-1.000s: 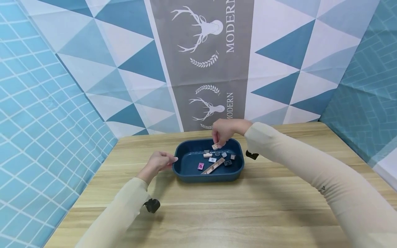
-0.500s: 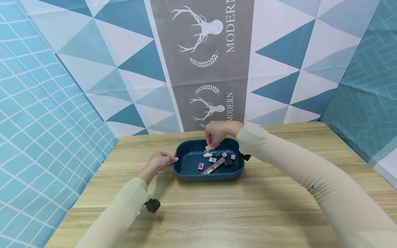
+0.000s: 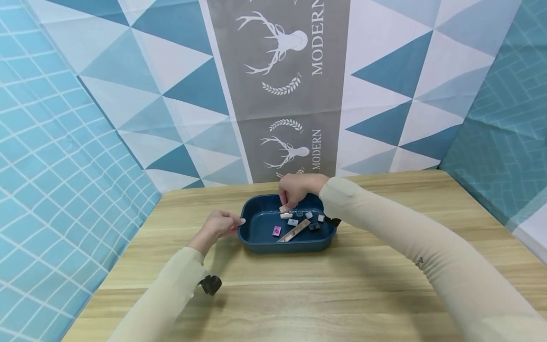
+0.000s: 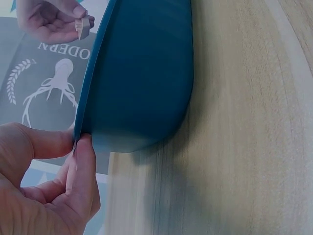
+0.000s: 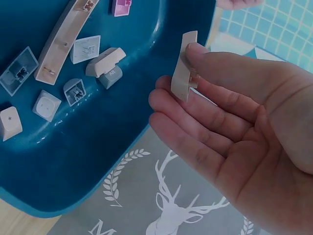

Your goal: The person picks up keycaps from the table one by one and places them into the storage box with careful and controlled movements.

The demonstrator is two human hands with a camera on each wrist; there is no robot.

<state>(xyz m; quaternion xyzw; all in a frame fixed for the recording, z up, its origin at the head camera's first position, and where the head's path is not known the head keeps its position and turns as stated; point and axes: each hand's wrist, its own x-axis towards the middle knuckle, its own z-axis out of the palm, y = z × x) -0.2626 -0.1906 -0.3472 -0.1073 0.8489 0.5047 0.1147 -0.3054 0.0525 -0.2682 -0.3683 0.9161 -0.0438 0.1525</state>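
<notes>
In the right wrist view, my right hand point(image 5: 239, 127) holds a beige keycap point(image 5: 183, 68) between thumb and fingers, its stem side toward the palm. In the head view, this right hand point(image 3: 294, 189) is over the far side of a blue basin point(image 3: 278, 248). My left hand point(image 4: 58, 181) pinches the rim of the basin point(image 4: 142, 73) at its left end. Inside lie a long beige spacebar keycap point(image 5: 62, 43), a pink keycap point(image 5: 121, 6), a white keycap point(image 5: 86, 49), a dark grey keycap point(image 5: 19, 70) and several other small keycaps.
The basin stands on a wooden table point(image 3: 273, 294), near its back edge. Behind rises a patterned wall covering point(image 3: 290, 95) with deer heads and triangles. A blue tiled wall covering point(image 3: 55, 156) runs along the left. Each wrist carries a small black device point(image 3: 211, 284).
My right hand has moved left and a little down over the basin, still holding the beige keycap. My left hand has stayed on the rim.
</notes>
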